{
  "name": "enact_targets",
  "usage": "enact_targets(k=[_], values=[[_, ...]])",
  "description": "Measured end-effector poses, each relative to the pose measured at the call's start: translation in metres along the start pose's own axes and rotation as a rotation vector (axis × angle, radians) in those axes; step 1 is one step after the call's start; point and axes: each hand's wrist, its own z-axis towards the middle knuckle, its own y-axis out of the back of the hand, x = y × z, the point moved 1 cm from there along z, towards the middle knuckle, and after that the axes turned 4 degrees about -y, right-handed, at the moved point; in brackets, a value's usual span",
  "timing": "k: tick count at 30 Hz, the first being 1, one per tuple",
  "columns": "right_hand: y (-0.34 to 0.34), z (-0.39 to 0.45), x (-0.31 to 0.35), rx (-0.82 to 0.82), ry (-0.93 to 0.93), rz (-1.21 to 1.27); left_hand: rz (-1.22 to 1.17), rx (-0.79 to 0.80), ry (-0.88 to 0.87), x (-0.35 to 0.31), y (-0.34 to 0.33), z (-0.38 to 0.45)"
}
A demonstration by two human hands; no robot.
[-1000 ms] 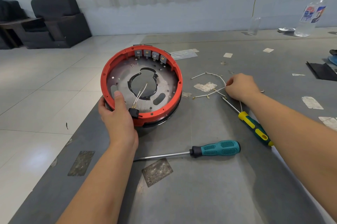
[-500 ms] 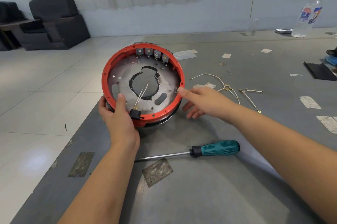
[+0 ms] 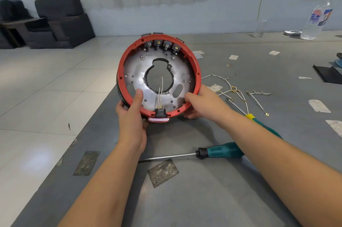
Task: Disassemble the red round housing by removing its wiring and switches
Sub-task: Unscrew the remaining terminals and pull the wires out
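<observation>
Gripping the tilted housing (image 3: 197, 71) by its rim, left hand (image 3: 131, 115) and right hand (image 3: 201, 101) both curl around it; loose wires (image 3: 233, 90) lie right of it.

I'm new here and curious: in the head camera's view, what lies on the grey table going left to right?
Red round housing, held up by both hands → loose white wires → paper label. Far back right: clear plastic bottle.
</observation>
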Motion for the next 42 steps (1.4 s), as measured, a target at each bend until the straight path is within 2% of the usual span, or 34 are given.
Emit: enact_targets(k=[7,16,25,30,33,36,39,42], values=[[0.0,0.005,0.003,-0.04,0.093,-0.147,0.052,-0.062,-0.021,0.001,0.004,0.003],[0.004,0.007,-0.001,0.017,0.051,-0.083,0.032,0.152,-0.074,0.009,0.01,0.006],[0.015,-0.006,-0.004,0.109,0.099,-0.111,0.057,0.123,-0.094,0.012,0.015,0.012],[0.027,-0.025,-0.012,0.191,0.116,-0.322,0.051,0.109,-0.106,0.011,0.015,0.012],[0.041,-0.044,-0.014,0.226,0.131,-0.595,0.026,0.094,-0.109,0.01,0.014,0.011],[0.053,-0.068,-0.015,0.365,0.109,-0.847,0.014,0.086,-0.106,0.01,0.014,0.01],[0.059,-0.081,-0.019,0.45,0.117,-0.942,0.017,0.083,-0.106,0.01,0.014,0.01],[0.061,-0.086,-0.021,0.458,0.175,-0.963,0.013,0.078,-0.112,0.01,0.014,0.01]])
